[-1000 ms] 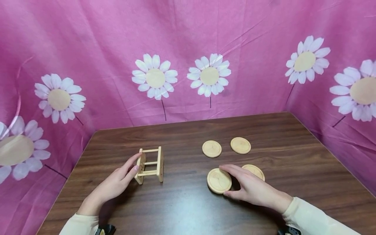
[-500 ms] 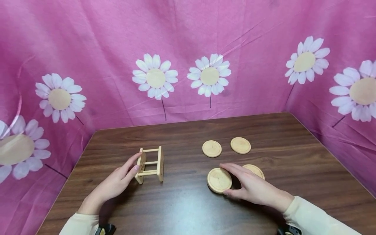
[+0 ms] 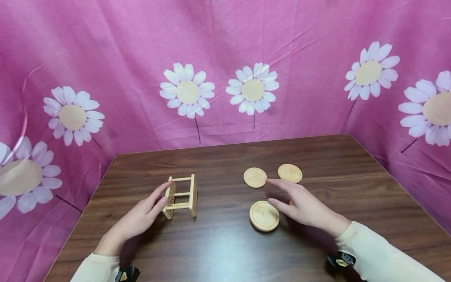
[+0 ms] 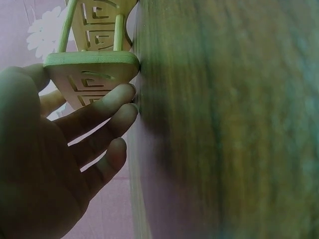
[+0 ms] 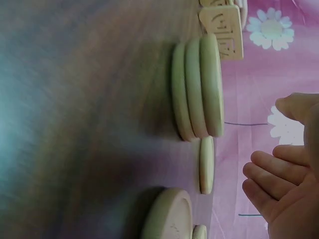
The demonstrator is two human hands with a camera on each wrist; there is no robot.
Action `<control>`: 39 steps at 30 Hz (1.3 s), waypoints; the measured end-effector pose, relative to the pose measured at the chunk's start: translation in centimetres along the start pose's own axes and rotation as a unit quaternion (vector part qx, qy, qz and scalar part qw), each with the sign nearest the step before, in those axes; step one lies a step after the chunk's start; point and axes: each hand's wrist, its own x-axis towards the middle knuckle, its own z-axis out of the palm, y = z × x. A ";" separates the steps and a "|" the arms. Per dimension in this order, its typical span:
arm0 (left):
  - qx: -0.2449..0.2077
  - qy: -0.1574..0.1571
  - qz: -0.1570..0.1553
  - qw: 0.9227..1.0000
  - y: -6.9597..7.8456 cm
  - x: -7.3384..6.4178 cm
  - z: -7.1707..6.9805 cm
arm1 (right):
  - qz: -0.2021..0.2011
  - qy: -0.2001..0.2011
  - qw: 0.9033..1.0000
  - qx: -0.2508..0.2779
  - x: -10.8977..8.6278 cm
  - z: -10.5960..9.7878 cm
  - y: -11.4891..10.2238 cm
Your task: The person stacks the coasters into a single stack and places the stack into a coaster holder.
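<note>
My left hand (image 3: 142,215) touches the near side panel of a small wooden rack (image 3: 181,196), with thumb and forefinger at the panel's edge. In the left wrist view its other fingers (image 4: 102,112) lie fairly straight beside the cut-out panel. To the right, my right hand (image 3: 306,205) hovers above the table, holding nothing, its fingers (image 5: 271,181) spread and apart from the coasters. Left of that hand stands a stack of coasters (image 3: 264,216); three show in the right wrist view. A loose coaster (image 5: 169,219) appears low there; the hand hides it in the head view.
Two more round wooden coasters, a left one (image 3: 255,178) and a right one (image 3: 290,173), lie flat farther back on the brown table (image 3: 218,168). A pink flowered cloth (image 3: 211,31) rises behind and on both sides.
My right hand has let go of the coaster stack, lifted and shifted away toward the back; its fingers cover the right back coaster's edge. The left hand and rack stay put.
</note>
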 end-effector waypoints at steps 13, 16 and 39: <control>-0.002 0.005 0.001 1.000 -0.1 -0.1 0.1 | 0.023 -0.031 0.999 -0.035 3.2 0.4 1.9; -0.001 0.006 0.001 1.000 -0.1 -0.1 0.1 | 0.028 -0.044 0.997 -0.048 4.0 0.7 2.3; -0.005 0.012 0.000 1.000 0.0 0.0 0.1 | 0.080 -0.076 0.993 -0.037 6.8 1.6 4.5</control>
